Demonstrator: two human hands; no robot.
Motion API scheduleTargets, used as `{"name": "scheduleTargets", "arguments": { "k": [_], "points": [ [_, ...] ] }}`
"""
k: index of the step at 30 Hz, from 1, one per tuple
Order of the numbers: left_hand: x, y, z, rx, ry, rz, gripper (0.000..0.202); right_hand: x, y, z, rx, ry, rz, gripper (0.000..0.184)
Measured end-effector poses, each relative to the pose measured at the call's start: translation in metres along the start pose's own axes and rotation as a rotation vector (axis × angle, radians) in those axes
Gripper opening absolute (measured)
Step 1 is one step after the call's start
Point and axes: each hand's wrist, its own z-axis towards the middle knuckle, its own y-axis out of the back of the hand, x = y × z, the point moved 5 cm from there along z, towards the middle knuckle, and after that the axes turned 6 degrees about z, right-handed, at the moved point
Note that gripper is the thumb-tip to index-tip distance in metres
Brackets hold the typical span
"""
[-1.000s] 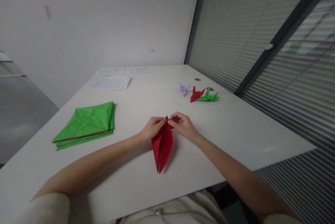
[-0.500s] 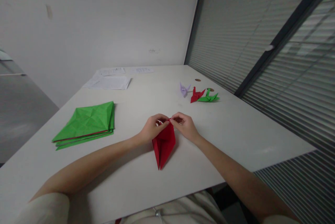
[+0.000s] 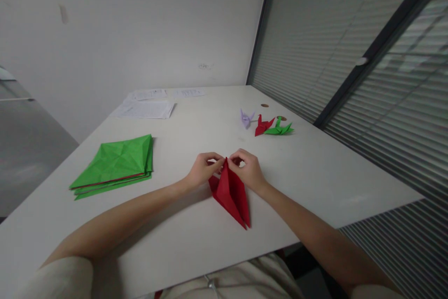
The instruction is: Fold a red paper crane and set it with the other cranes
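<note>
A folded red paper piece, long and pointed, lies on the white table in front of me with its lower tip slanting to the right. Both hands pinch its upper tip. My left hand grips the tip from the left with curled fingers. My right hand grips it from the right, thumb and forefinger pressed together.
A stack of creased green paper squares lies at the left. Three small folded cranes stand at the back right: lilac, red, green. White printed sheets lie near the far wall. Blinds run along the right.
The red piece's lower tip has swung from pointing toward me to pointing down and right. Both hands stayed pinched on its upper tip, barely shifting.
</note>
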Motion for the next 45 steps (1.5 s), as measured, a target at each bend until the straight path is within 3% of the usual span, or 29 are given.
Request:
{"name": "scheduleTargets", "arguments": {
  "k": [4,7,12,15,19,29,45],
  "points": [
    [0.001,0.002,0.002,-0.014,0.004,0.003,0.030,0.007,-0.005,-0.004,0.060,0.080,-0.081,0.015],
    [0.001,0.004,0.004,-0.019,-0.012,0.025,0.029,0.005,-0.006,-0.004,0.066,0.063,-0.043,0.015],
    [0.002,0.008,0.007,-0.053,-0.037,0.024,0.030,-0.020,-0.005,0.001,0.049,-0.265,0.329,0.025],
    [0.003,0.009,0.007,-0.062,-0.038,0.003,0.031,-0.031,-0.013,0.000,0.171,-0.436,0.487,0.032],
    [0.003,0.011,0.006,-0.088,-0.068,0.028,0.030,-0.033,-0.022,-0.005,0.266,-0.545,0.619,0.033],
    [-0.005,0.012,0.003,-0.109,-0.071,0.123,0.025,-0.029,-0.019,-0.003,0.170,-0.496,0.579,0.028],
    [0.003,0.008,0.005,-0.105,0.059,-0.028,0.021,-0.033,-0.024,-0.005,0.162,-0.497,0.616,0.025]
  ]
}}
